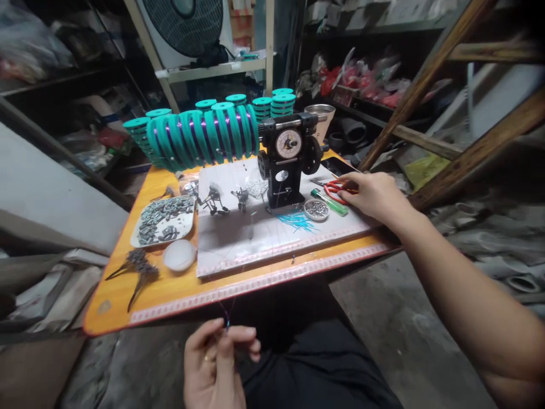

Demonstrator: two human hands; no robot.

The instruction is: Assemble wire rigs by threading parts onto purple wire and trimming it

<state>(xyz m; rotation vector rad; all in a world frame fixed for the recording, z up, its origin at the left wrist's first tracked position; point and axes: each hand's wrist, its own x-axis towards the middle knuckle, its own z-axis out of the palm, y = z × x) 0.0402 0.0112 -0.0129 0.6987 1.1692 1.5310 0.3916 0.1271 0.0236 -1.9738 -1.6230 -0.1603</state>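
An orange table [179, 289] carries a white mat [255, 238] in a cluttered storeroom with shelves. The left hand [217, 363] pinches a thin purple thread [227, 315] below the table's near edge. The right hand [374, 196] closes around one pair of red scissors [334, 190], beside one black winder [287, 165] and one green pen [330, 203]

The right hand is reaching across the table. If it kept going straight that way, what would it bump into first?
Most likely the red-handled scissors: the right hand already has its fingertips at them. Next along would be the green pen, though depth is hard to judge.
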